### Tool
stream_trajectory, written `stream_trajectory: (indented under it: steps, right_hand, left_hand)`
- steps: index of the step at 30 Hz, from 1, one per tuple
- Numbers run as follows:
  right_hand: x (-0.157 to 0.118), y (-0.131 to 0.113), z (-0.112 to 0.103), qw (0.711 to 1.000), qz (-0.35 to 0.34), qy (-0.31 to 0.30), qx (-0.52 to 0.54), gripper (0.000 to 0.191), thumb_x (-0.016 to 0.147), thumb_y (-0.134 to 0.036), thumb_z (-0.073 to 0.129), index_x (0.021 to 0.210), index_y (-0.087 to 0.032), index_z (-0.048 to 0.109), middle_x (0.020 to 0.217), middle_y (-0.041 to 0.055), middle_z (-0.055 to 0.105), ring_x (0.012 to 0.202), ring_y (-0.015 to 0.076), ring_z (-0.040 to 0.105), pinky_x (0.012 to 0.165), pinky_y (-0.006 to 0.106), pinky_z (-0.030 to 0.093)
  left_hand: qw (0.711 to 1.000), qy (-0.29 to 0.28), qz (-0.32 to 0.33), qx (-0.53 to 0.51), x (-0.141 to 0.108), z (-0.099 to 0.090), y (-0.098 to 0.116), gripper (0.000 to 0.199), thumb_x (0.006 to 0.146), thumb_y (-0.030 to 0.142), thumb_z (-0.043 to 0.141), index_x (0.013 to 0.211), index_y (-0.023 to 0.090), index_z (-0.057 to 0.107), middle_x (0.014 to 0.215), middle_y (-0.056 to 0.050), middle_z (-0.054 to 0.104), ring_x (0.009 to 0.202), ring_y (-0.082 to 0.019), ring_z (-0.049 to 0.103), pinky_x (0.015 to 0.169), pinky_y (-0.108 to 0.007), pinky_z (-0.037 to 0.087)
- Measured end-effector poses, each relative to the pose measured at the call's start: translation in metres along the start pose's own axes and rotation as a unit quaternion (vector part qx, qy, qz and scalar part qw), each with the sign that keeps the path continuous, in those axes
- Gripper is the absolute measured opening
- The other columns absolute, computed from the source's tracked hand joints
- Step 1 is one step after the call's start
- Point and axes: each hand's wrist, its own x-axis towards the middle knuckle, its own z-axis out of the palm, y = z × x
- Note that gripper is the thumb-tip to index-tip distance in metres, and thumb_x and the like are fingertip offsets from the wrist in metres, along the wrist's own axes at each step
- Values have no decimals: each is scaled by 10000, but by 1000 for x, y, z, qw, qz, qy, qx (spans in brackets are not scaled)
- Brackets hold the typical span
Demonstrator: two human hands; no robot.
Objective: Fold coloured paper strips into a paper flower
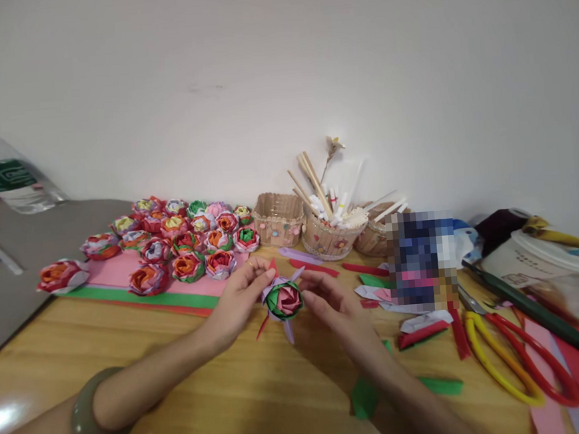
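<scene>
A folded paper flower (283, 299) is held over the wooden table, with a pink centre, green petals around it and lilac and red paper points sticking outward. My left hand (248, 294) grips its left edge between thumb and fingers; a ring is on one finger and a bangle circles the wrist. On the other side, my right hand (334, 304) has its thumb and fingertips at the flower's right edge, by a lilac point. The flower's underside is hidden.
Rows of finished paper flowers (186, 242) stand on coloured paper sheets (108, 271) at the left. Behind are small woven baskets (278, 219), one filled with sticks. Scissors (511, 360), folded paper strips (423, 330) and a white lidded tub (528, 258) lie right. A plastic bottle (8, 172) leans far left.
</scene>
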Motion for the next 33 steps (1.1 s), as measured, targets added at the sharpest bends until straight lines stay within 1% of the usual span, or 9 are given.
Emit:
stream_trajectory:
  steps: [4, 7, 11, 14, 19, 22, 25, 27, 33]
  right_hand:
    - [-2, -1, 5, 994, 10, -48, 97, 340, 692, -414, 673, 932, -209, 546, 770, -3, 602, 743, 138, 588, 703, 262, 469]
    - [-5, 0, 9, 989, 14, -45, 141, 328, 676, -403, 701, 874, -210, 525, 759, -21, 588, 706, 109, 580, 670, 227, 467]
    - [-6, 1, 14, 988, 11, -42, 149, 323, 647, -384, 730, 818, -201, 526, 740, -25, 594, 682, 95, 573, 653, 209, 461]
    - [-4, 0, 11, 991, 21, -15, 131, 294, 629, -340, 749, 805, -199, 560, 724, -22, 610, 681, 103, 582, 657, 220, 471]
    - [2, -1, 3, 992, 53, -14, 113, 260, 575, -290, 771, 775, -190, 639, 714, -5, 643, 655, 126, 598, 603, 239, 481]
    - [2, -1, 0, 994, 66, -15, 82, 244, 593, -257, 750, 811, -187, 663, 732, 7, 664, 665, 139, 609, 611, 254, 486]
    - [0, 0, 1, 999, 25, -1, 25, 229, 629, -236, 716, 849, -190, 676, 790, 30, 681, 728, 165, 626, 673, 290, 496]
    - [-3, 0, 1, 999, -24, 16, -38, 195, 668, -228, 683, 859, -188, 685, 831, 46, 685, 770, 178, 629, 704, 307, 497]
    - [-8, 1, 4, 965, -160, 63, -197, 155, 755, -183, 619, 891, -196, 693, 856, 53, 700, 776, 168, 640, 677, 279, 517]
  left_hand:
    - [996, 13, 70, 58, -4, 3, -1, 189, 750, 324, 573, 732, 177, 455, 650, 53, 435, 577, -91, 405, 550, -215, 350]
    - [986, 36, 127, 104, -10, 4, -3, 114, 821, 264, 479, 744, 192, 438, 672, 48, 414, 600, -100, 402, 560, -215, 350]
    - [972, 62, 156, 164, -15, 4, -4, 116, 862, 234, 408, 763, 195, 455, 703, 34, 434, 638, -109, 422, 600, -220, 361]
    - [977, 54, 142, 149, -10, 2, -1, 73, 832, 251, 467, 834, 189, 504, 729, 29, 490, 653, -109, 464, 603, -216, 381]
    - [995, 29, 27, 91, 5, -5, 10, 280, 786, 404, 519, 726, 139, 588, 618, 0, 588, 573, -122, 529, 571, -239, 427]
    - [994, 1, 30, 102, 5, -6, 17, 279, 728, 411, 599, 706, 134, 630, 686, -29, 655, 635, -144, 589, 619, -256, 465]
    - [987, -70, 46, 138, 0, -3, 18, 166, 636, 283, 702, 721, 148, 660, 674, -16, 674, 624, -145, 613, 611, -253, 482]
    - [984, -93, 43, 149, -3, -2, 16, 133, 659, 251, 681, 744, 151, 660, 614, -5, 660, 536, -135, 600, 546, -255, 485]
    - [974, -52, 117, 186, -8, 1, 9, 79, 658, 175, 662, 733, 148, 663, 751, -34, 685, 665, -141, 626, 608, -245, 509]
